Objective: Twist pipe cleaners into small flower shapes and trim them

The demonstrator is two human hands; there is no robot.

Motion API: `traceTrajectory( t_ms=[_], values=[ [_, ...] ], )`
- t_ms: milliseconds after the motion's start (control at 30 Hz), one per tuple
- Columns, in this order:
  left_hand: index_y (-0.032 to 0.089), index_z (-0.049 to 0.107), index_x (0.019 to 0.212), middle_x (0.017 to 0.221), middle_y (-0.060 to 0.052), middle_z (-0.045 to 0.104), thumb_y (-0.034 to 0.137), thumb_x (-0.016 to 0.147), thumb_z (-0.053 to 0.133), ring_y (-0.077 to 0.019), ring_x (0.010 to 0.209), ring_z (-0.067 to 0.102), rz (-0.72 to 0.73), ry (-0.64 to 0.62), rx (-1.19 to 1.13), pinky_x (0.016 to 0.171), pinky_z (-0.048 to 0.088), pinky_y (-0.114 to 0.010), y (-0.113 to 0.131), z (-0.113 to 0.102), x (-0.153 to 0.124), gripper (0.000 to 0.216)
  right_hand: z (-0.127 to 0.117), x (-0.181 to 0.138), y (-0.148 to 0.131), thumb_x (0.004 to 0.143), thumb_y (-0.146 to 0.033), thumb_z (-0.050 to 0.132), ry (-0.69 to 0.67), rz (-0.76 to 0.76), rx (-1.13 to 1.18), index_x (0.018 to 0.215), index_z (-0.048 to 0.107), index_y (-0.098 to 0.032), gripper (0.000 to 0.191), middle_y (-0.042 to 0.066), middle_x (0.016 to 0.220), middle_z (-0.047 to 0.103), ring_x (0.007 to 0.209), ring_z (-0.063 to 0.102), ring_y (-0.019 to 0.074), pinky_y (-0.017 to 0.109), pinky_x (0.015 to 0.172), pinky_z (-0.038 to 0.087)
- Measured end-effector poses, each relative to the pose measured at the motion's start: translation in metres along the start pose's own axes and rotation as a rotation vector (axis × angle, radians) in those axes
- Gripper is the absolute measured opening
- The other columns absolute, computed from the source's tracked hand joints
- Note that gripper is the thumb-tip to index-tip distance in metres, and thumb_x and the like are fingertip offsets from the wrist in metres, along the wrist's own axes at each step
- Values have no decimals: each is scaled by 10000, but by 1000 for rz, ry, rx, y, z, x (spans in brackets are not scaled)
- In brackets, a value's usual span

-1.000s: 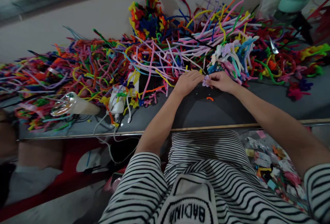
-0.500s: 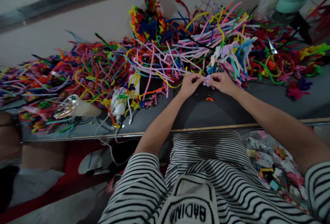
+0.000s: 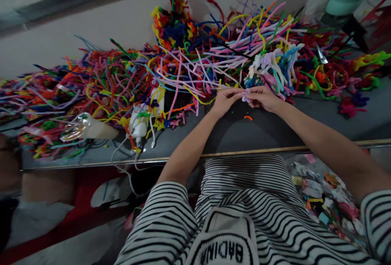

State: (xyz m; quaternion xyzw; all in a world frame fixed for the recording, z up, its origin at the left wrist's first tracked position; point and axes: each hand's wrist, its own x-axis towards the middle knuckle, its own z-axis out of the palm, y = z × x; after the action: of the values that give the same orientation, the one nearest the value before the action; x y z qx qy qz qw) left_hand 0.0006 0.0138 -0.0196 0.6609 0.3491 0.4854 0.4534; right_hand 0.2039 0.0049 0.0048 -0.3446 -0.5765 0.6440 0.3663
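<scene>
My left hand (image 3: 224, 99) and my right hand (image 3: 264, 97) meet over the dark grey table (image 3: 244, 134), fingertips pinched together on a small lilac pipe-cleaner piece (image 3: 246, 94). Both hands are closed on it. A short orange pipe-cleaner scrap (image 3: 248, 117) lies on the table just below them. Right behind the hands spreads a big heap of pipe cleaners (image 3: 195, 65) in many colours, with a bundle of pale twisted pipe-cleaner shapes (image 3: 271, 67) just beyond my right hand.
A white glue gun (image 3: 139, 120) with its white cable lies at the left of the heap. A clear plastic-wrapped cone (image 3: 87, 126) lies further left. Scissors (image 3: 322, 55) rest in the heap at right. Scraps fill a bin (image 3: 324, 200) below the table edge.
Both hands have stayed pinched on the lilac piece, shifting only slightly as the fingers work it. The view has drifted a little.
</scene>
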Motion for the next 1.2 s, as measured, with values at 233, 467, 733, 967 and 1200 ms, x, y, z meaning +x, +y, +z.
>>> traceTrajectory(
  t_ms=[233,467,733,967,1200],
  values=[
    [214,832,924,898,-40,812,572,814,812,-165,889,751,13,96,-29,864,599,-309,-4,7,-2,376,2,2,0,721,-515,883,14,-11,-1,720,679,-152,416,-1,574,590,470,518,76,210,402,283],
    [211,824,875,933,-48,811,650,747,827,-150,853,735,0,209,-54,833,602,-305,-9,14,-1,457,5,3,2,705,-564,875,45,-40,-50,740,710,-166,432,-7,548,591,475,514,83,214,423,289],
    [198,815,934,712,-14,700,665,836,743,-81,563,567,-67,162,-41,433,404,-205,-8,9,0,482,4,4,5,696,-637,857,123,-103,-105,672,659,-177,502,-20,497,563,428,418,65,230,433,259],
    [163,705,690,592,19,583,697,787,766,-40,467,447,-158,107,-54,402,328,-196,1,5,1,546,3,5,6,709,-620,852,124,-104,-169,658,632,-175,499,-19,493,550,442,408,67,230,440,259],
    [177,722,737,628,15,600,680,760,798,-59,547,485,-171,40,-93,494,357,-210,0,4,1,510,4,2,4,737,-607,832,80,-116,-212,656,620,-174,489,-14,496,558,450,413,66,230,451,263]
  ],
)
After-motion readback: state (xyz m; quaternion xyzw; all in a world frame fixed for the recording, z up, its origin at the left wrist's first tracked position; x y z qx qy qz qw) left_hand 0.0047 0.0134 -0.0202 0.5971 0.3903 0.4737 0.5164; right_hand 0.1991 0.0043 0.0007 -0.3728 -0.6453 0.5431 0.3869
